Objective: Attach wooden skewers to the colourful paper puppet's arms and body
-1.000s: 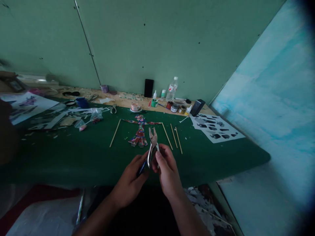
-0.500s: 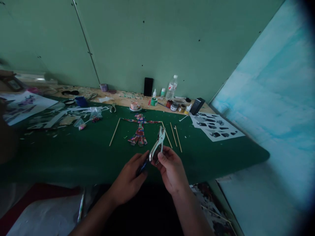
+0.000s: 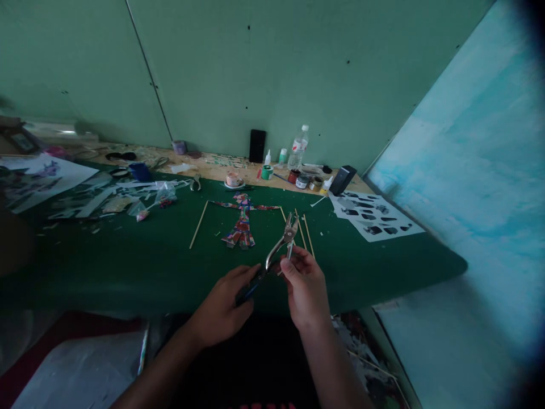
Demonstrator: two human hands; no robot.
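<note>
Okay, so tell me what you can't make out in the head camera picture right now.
- Dark blue object: head view, partly covered by the left hand.
- Plier-like metal tool: head view, part of one handle hidden by the right hand.
- Jar label wording: head view, too small and dim.
- Dark shape: head view, blurred and cut off by the left edge.

Plier-like tool (image 3: 290,230) glossy metal; sticks (image 3: 198,225) matt wood; bottle (image 3: 299,146) clear plastic.

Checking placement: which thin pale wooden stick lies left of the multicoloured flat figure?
The leftmost wooden stick; the other three sticks lie right of the figure.
</note>
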